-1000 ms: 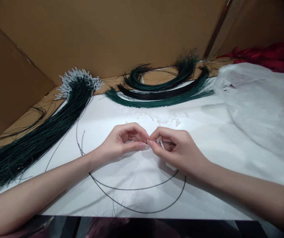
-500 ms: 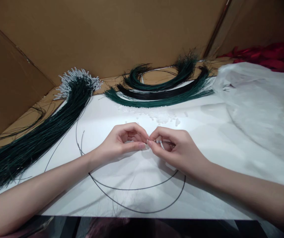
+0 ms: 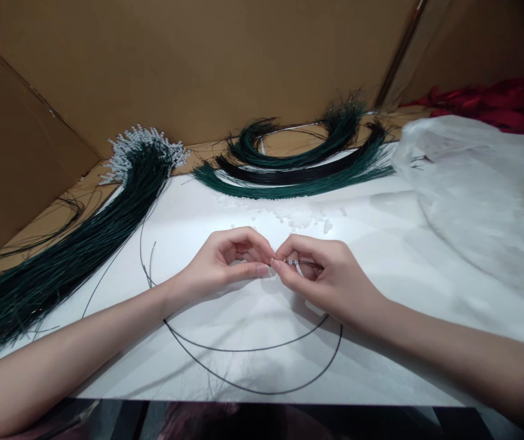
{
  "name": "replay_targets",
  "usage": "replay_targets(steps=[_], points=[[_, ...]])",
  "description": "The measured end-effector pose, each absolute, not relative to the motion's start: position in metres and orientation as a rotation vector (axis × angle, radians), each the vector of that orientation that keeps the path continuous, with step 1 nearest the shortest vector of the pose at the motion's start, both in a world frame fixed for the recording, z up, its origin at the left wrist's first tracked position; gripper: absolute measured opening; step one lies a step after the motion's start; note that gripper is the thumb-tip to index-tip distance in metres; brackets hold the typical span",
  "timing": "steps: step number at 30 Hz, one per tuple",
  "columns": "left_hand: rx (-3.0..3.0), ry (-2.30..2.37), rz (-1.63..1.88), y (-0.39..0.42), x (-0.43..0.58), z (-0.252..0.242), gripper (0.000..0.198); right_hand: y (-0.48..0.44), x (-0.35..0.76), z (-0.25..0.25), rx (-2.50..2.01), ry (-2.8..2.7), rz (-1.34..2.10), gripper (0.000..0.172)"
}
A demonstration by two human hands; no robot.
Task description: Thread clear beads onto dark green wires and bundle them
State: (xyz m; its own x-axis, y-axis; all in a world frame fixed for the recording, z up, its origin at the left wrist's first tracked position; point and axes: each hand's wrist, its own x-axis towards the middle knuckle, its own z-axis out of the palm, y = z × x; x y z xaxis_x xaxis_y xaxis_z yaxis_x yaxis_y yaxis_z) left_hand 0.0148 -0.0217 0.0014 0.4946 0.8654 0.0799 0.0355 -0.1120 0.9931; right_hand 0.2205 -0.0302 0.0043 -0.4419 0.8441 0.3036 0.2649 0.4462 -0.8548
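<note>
Two thin dark wires [image 3: 253,350] loop on the white worktop [image 3: 381,342], ends running up into the hands. Right hand [image 3: 330,278] is pinched shut on a wire end carrying a small clear cap [image 3: 295,264]. Left hand [image 3: 218,263] fingers are closed tip-to-tip against it, contents hidden. Best done with wrists planted, pushing straight along the wire. Loose caps [image 3: 298,217] lie just beyond, capped green bundle [image 3: 83,250] far left.

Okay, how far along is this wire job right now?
Done: the long bundle on the left already carries clear tips. In hand: the left hand and right hand pinch one thin wire, a clear piece at the pinch. Left: the bare bundles at the back, with loose clear beads in front of them.
</note>
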Motion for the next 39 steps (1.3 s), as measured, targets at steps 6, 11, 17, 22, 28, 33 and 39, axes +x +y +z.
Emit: replay_targets(steps=[6,11,17,22,28,33,39], points=[[1.523,0.815,0.854,-0.0223,0.0156,0.0028,0.016,-0.0307,0.2208,0.0048,-0.947,-1.94,0.974,0.008],[1.528,0.831,0.865,-0.0221,0.0158,0.0021,0.017,-0.0319,0.2205,0.0038,-0.944,-1.934,0.973,0.008],[1.535,0.81,0.854,-0.0215,0.0152,0.0023,0.016,-0.0319,0.2203,0.0042,-0.935,-1.932,0.98,0.009],[1.526,0.808,0.849,-0.0215,0.0146,0.001,0.017,-0.0312,0.2209,0.0035,-0.937,-1.94,0.977,0.008],[1.526,0.799,0.848,-0.0217,0.0148,0.0008,0.017,-0.0308,0.2202,0.0043,-0.938,-1.942,0.966,0.009],[1.528,0.789,0.851,-0.0218,0.0159,0.0019,0.015,-0.0316,0.22,0.0042,-0.921,-1.932,0.964,0.009],[1.529,0.805,0.844,-0.0219,0.0153,0.0027,0.015,-0.0305,0.22,0.0033,-0.913,-1.93,0.965,0.009]])
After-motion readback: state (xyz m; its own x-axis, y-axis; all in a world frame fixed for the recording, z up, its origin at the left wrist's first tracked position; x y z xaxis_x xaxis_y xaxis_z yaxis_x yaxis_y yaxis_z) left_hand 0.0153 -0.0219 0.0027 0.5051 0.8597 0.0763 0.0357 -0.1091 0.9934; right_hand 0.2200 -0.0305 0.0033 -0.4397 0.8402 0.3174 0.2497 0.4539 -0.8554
